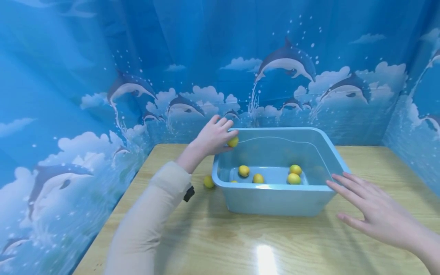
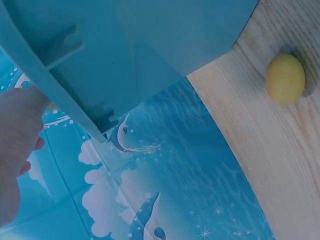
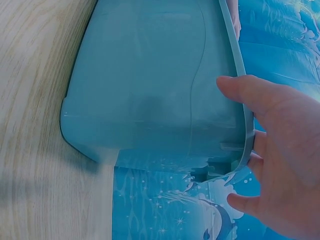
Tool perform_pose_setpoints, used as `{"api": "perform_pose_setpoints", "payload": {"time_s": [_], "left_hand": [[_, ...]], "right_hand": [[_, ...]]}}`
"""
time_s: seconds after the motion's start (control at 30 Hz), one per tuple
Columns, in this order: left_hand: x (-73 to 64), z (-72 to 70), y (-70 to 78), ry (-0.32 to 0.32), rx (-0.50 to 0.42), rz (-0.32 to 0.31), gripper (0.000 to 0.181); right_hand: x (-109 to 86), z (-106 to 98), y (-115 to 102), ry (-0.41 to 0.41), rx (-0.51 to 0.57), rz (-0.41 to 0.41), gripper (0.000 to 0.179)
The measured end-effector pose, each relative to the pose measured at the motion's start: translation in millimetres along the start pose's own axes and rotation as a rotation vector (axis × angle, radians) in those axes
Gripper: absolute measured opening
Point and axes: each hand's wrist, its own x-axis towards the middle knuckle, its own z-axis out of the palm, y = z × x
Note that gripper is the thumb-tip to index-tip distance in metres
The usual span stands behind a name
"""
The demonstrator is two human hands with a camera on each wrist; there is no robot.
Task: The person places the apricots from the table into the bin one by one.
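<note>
My left hand (image 1: 215,134) grips a yellow lemon (image 1: 233,141) over the left rim of a light blue plastic tub (image 1: 275,198). In the left wrist view that hand (image 2: 20,145) is partly cut off, and the tub's rim hides most of the fruit. Several lemons (image 1: 293,178) lie on the tub's floor, one mostly hidden by the front wall. Another lemon (image 1: 208,181) rests on the table just outside the tub's left side. At the front right corner, my right hand (image 1: 369,208) has its fingers extended by the rim, holding nothing.
The tub stands on a light wooden table (image 1: 213,240). Blue curtains (image 1: 213,49) printed with dolphins and clouds enclose the back and both sides. A small black object (image 1: 188,193) shows by the left sleeve.
</note>
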Motion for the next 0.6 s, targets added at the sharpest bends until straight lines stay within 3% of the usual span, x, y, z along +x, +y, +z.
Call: {"api": "perform_pose_setpoints", "payload": {"time_s": [0.1,0.27,0.43,0.6], "left_hand": [[-2.8,1.6,0.1,0.004,-0.018,-0.028,0.055],[-15.1,2.8,-3.0,0.066,-0.007,-0.054,0.053],[-38.0,10.8,-10.2,0.125,-0.020,-0.107,0.046],[-68.1,29.3,-14.7,0.196,-0.093,-0.142,0.037]], "right_hand": [[-0.4,1,-2,-0.006,0.003,0.007,0.076],[-0.7,2,-1,0.011,0.015,-0.001,0.072],[-0.1,4,0,0.031,0.019,-0.021,0.070],[0.0,4,1,0.025,0.024,-0.009,0.071]]}}
